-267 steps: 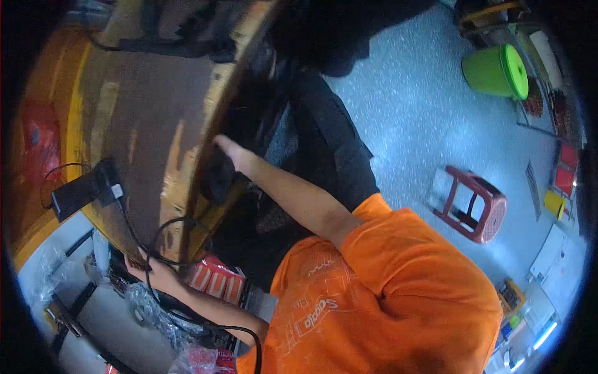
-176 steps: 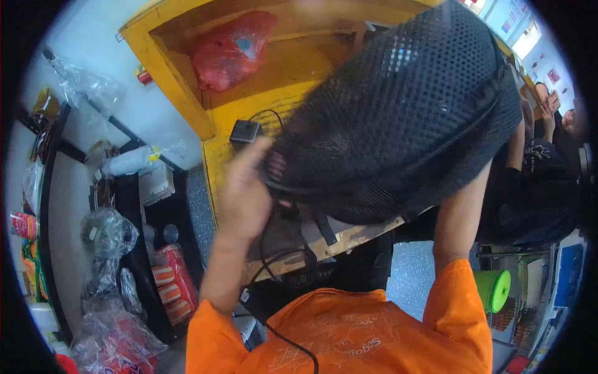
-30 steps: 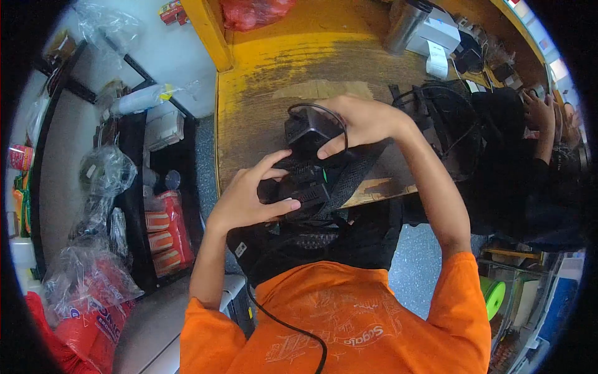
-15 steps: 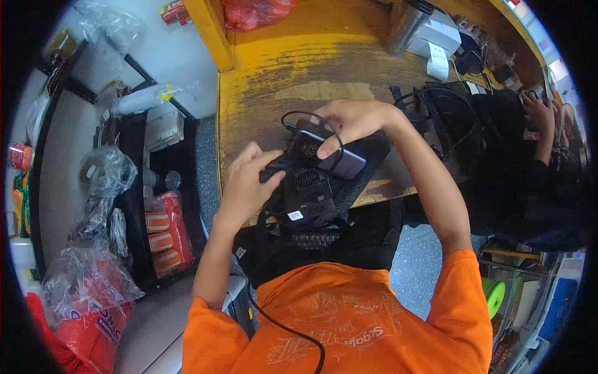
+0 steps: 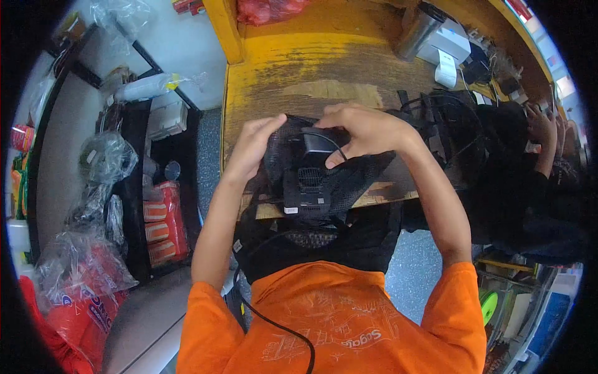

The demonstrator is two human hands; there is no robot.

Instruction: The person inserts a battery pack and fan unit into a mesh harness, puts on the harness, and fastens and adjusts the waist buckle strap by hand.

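A black mesh bag (image 5: 358, 177) lies spread over the near part of the worn wooden table. My left hand (image 5: 252, 146) pinches its upper left edge between thumb and fingers. Above the bag's middle, my right hand (image 5: 370, 134) is closed around a dark power bank (image 5: 317, 144), with a black cable looping over it. The power bank's lower part sits among the mesh, partly hidden by my fingers. Just below it, a black device with a round vent grille (image 5: 309, 179) and a small white label rests in the bag near the table's front edge.
A metal tumbler (image 5: 423, 32) and a white printer (image 5: 450, 43) with paper hanging out stand at the back right. Black straps and cables (image 5: 445, 118) lie to the right. Beyond them is another person's hand (image 5: 541, 128). Plastic-wrapped goods (image 5: 165, 215) fill the left shelf.
My left hand has moved up and now grips the bag's edge, which is pulled open. The power bank has tipped down into the mesh with my right hand still on it.
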